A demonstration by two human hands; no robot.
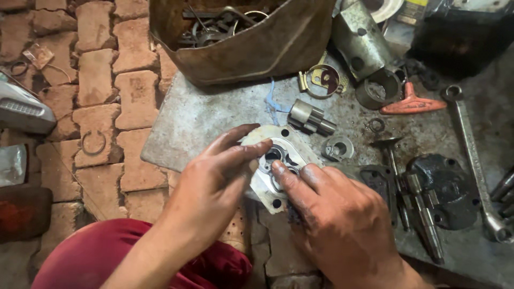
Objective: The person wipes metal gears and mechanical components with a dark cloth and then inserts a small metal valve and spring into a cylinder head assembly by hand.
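Near the front edge of the grey counter [187, 123], the left hand [214, 182] steadied a pale pump housing plate [266, 182], fingers [243, 151] pinching its rim. The right hand [332, 214] pressed a fingertip into its seal groove; seating it evenly seemingly needed careful pressure.

There is one view only, from a camera worn on the person's head. It looks steeply down and slightly forward, close over the left hand [214, 179] and right hand [334, 217] at the near centre. The metal slab [187, 123] fills the middle and right, the brick floor [101, 80] the left, and a red-clad knee [101, 257] sits at the near edge.
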